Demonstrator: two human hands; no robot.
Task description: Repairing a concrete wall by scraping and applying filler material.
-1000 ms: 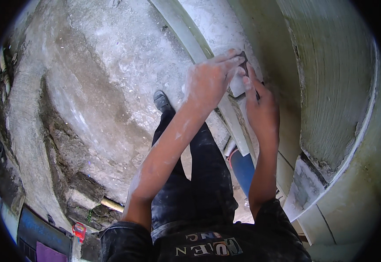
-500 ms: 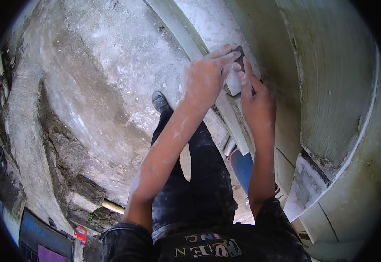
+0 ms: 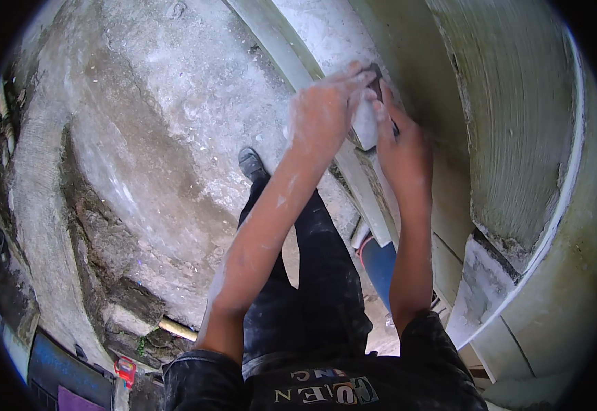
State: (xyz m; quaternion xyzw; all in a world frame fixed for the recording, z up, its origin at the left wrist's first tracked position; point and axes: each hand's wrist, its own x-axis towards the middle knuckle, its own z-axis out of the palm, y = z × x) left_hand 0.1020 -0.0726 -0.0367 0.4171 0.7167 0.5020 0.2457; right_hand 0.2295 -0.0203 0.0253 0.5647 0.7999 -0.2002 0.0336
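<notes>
My left hand (image 3: 327, 104), coated in white dust, reaches over a pale narrow ledge, its fingertips pressed on the far end of a thin dark flat tool (image 3: 376, 77). From the right, my right hand (image 3: 406, 152) grips the same tool, with the fingers stretched along it and a dark bit showing beside the palm. Below the fingertips a white flat slab (image 3: 365, 130) lies across the ledge (image 3: 360, 181). The tool's full shape is hidden by my fingers.
A greenish ridged panel (image 3: 511, 137) rises on the right, with a whitish block (image 3: 480, 284) at its lower corner. Below the ledge is a blue rounded object (image 3: 379, 270). Dusty concrete floor (image 3: 195, 103) spreads left; rubble, a red object (image 3: 126, 370) and a dark case (image 3: 69, 366) lie lower left.
Both hands have shifted slightly away from me along with the dark tool. The grip looks the same; the white slab stays in place.
</notes>
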